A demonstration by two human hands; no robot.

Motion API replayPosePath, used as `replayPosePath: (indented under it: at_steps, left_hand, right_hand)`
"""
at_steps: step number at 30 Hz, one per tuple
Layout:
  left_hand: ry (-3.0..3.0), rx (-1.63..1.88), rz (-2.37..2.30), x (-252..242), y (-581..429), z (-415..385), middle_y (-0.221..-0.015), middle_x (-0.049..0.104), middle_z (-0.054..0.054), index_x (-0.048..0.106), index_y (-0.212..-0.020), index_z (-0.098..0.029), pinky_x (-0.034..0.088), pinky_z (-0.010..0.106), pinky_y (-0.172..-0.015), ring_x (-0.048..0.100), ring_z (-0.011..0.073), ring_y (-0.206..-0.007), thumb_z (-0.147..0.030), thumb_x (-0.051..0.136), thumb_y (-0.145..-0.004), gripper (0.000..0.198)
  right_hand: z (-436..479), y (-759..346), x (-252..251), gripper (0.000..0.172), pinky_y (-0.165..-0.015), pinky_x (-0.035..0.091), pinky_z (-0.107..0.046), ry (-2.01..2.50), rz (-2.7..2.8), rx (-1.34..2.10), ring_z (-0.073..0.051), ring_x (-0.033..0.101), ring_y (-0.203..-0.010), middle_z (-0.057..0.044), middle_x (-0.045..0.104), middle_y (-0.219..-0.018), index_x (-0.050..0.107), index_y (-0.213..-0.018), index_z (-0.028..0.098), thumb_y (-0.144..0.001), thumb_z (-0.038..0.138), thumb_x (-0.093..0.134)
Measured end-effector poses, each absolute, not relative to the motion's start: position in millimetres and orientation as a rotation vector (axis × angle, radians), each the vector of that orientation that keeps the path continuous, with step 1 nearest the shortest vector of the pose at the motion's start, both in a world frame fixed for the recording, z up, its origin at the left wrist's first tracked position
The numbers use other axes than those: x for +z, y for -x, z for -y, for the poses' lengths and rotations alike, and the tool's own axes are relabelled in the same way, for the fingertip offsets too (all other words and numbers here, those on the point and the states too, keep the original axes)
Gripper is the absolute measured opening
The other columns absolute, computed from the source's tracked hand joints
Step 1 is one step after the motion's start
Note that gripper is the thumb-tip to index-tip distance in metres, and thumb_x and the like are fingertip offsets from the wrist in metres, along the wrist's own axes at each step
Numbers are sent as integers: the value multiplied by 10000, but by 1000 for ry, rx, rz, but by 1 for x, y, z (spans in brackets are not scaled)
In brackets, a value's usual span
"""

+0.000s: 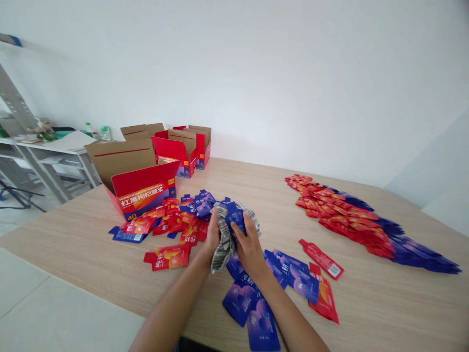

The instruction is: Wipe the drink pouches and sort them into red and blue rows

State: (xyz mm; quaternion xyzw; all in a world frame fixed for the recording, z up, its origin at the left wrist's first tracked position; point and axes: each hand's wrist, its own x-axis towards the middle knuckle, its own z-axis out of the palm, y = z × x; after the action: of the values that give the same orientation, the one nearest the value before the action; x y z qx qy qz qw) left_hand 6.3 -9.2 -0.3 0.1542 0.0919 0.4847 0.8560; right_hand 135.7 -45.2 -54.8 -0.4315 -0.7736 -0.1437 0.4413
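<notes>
Fingers [239, 234] clamped: left hand [213, 235] on grey-striped material [222, 248], right hand [250, 248] on blue sachet [238, 217]. Red carton [146, 188] stands open nearby.

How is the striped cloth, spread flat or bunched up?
Bunched up: the striped cloth shows creased folds at the left hand and right hand.

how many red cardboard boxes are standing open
3 clearly visible: the nearest red printed cardboard box at left; a similar middle box behind it, to its right; and a back box farther right. Brown cardboard flaps behind the nearest may be a fourth, mostly hidden.
</notes>
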Motion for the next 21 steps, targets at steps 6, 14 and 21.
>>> replayPosePath:
  at_steps: [6, 14, 21]
  left_hand:
    - [-264, 969, -245, -10, -27, 18, -1198, 729, 124, 611, -1358, -127, 454, 382, -1092, 673, 278, -1151, -530, 459, -989, 567]
    - [-223, 988, -228, -10, -30, 19, -1215, 724, 116, 615, -1352, -139, 448, 373, -1097, 653, 272, -1189, -551, 470, -977, 576]
    - [-199, 1106, -292, -9, -17, 5, -1121, 751, 102, 675, -1243, -131, 518, 364, -1014, 709, 261, -1060, -579, 508, -950, 561]
  right_hand:
    - [41, -141, -55, 593, -1184, 343, -607, 1171, 1758, -293, -284, 258, -1525, -67, 184, -1683, 317, -1558, 361, -1019, 138, 420]
    - [36, -149, -49, 550, -1185, 322, -613, 1144, 1881, -299, -269, 315, -1503, -113, 330, -1629, 346, -1551, 298, -1023, 146, 368]
    - [40, -148, -43, 458, -1176, 369, -581, 1064, 2064, -341, -276, 397, -1456, -149, 472, -1530, 477, -1463, 227, -1009, 181, 433]
